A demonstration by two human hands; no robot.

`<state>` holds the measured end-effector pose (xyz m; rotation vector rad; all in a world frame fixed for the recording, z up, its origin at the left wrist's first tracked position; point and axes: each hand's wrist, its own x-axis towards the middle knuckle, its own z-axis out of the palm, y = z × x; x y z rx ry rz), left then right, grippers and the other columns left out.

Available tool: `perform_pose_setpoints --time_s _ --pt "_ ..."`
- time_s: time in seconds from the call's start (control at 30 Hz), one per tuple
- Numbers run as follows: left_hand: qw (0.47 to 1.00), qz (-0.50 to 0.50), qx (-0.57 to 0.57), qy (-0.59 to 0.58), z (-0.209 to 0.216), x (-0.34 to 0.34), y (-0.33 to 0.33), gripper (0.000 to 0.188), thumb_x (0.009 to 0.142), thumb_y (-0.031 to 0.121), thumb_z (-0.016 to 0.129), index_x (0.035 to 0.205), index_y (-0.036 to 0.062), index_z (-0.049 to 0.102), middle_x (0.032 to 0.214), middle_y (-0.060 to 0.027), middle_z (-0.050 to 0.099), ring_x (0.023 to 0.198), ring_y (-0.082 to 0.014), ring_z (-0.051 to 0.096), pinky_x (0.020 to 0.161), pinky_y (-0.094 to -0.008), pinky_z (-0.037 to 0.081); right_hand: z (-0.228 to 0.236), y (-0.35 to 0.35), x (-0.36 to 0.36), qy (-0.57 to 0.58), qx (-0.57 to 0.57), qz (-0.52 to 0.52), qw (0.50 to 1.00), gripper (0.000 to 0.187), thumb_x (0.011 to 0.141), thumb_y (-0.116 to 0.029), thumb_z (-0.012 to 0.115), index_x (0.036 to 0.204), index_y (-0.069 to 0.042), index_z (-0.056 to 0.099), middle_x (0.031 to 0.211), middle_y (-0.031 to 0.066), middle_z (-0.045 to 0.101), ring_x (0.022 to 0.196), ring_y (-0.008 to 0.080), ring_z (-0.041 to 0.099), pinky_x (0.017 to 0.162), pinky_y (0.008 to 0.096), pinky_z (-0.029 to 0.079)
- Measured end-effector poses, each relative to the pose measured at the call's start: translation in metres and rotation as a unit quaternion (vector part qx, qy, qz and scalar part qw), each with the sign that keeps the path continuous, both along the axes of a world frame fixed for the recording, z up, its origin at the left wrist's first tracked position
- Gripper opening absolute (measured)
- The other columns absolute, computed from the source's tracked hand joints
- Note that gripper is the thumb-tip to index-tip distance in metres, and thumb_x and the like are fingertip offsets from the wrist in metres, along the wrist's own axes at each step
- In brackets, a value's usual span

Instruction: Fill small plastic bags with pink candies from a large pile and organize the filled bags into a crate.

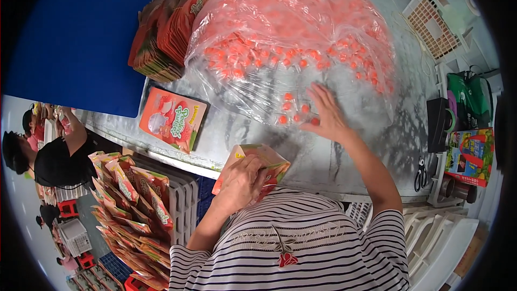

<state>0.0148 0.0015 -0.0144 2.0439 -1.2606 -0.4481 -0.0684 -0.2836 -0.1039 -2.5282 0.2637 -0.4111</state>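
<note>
Head view: lowest in the frame, at centre, the left hand [239,182] is clamped on one red-and-green pouch [277,168], whose pale upper edge seems to gape; the hand hides too much to tell its long axis. Up and to the right, the right hand [329,118] reaches over the worktop [410,129], its grip apart with fingers spread; whether the thumb touches anything cannot be told. About six wrapped orange-red pieces [305,108] lie just left of that grip, and the right hand is clearly the nearer one. The held pouch sits below and left of those pieces.

Left of centre, one more pouch, the flat pouch [172,119], lies on the worktop, apart from both hands. At lower left, the upright pouches [126,205] crowd together, too many to count. One pair of scissors [420,174] lies at the right.

Farther off, one large clear bag [301,16] fills the upper centre with uncountable pieces; beside it, at upper left, the stacked pouches [175,27] are packed too tightly to count.
</note>
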Motion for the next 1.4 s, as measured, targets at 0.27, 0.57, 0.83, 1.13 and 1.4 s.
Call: perform_pose_setpoints --time_s 0.27,0.57,0.83,1.13,1.4 --pt "1.000 0.001 0.007 -0.014 0.002 -0.005 0.002 0.015 0.077 0.002 0.066 0.090 0.0021 0.060 0.089 -0.0147 0.061 0.077 -0.0338 0.062 0.067 -0.0386 0.050 -0.015 0.044 0.035 -0.030 -0.087 0.116 0.989 0.059 0.075 -0.039 0.072 0.126 -0.014 0.054 0.141 0.0152 0.036 0.132 0.0362 0.028 0.109 0.0464 0.028" --pt "1.000 0.000 -0.018 -0.004 0.004 -0.002 0.005 0.014 0.076 0.002 0.067 0.088 0.0016 0.059 0.087 -0.0150 0.062 0.073 -0.0327 0.062 0.064 -0.0371 0.050 -0.016 0.058 -0.011 -0.068 -0.169 0.094 0.979 0.018 0.076 -0.014 0.072 0.093 -0.007 0.068 0.097 0.0061 0.058 0.089 0.0192 0.059 0.063 0.0273 0.050" --pt "0.999 -0.034 -0.015 -0.015 0.005 -0.010 -0.007 0.014 0.078 0.005 0.064 0.090 0.0009 0.059 0.089 -0.0155 0.061 0.081 -0.0339 0.061 0.070 -0.0400 0.049 0.061 0.070 -0.006 0.043 0.556 -0.011 0.830 0.016 0.087 -0.012 0.066 0.095 0.001 0.066 0.078 0.0015 0.066 0.068 0.0062 0.058 0.057 0.0217 0.046" --pt "0.998 -0.057 -0.035 0.005 0.007 -0.017 -0.010 0.016 0.080 0.006 0.062 0.093 -0.0011 0.057 0.089 -0.0176 0.060 0.082 -0.0345 0.059 0.073 -0.0415 0.048 0.075 0.111 0.021 0.074 0.177 0.026 0.981 0.034 0.093 -0.025 0.053 0.079 0.005 0.050 0.062 0.0216 0.057 0.059 0.0372 0.059 0.055 0.0420 0.046" --pt "0.997 -0.047 -0.052 -0.020 0.007 -0.014 -0.007 0.017 0.079 0.003 0.062 0.095 -0.0009 0.060 0.086 -0.0175 0.059 0.079 -0.0341 0.059 0.070 -0.0412 0.048 0.071 0.118 0.028 0.156 0.419 0.002 0.895 0.045 0.098 -0.035 0.044 0.110 0.007 0.054 0.094 0.0143 0.062 0.090 0.0214 0.060 0.080 0.0324 0.047"
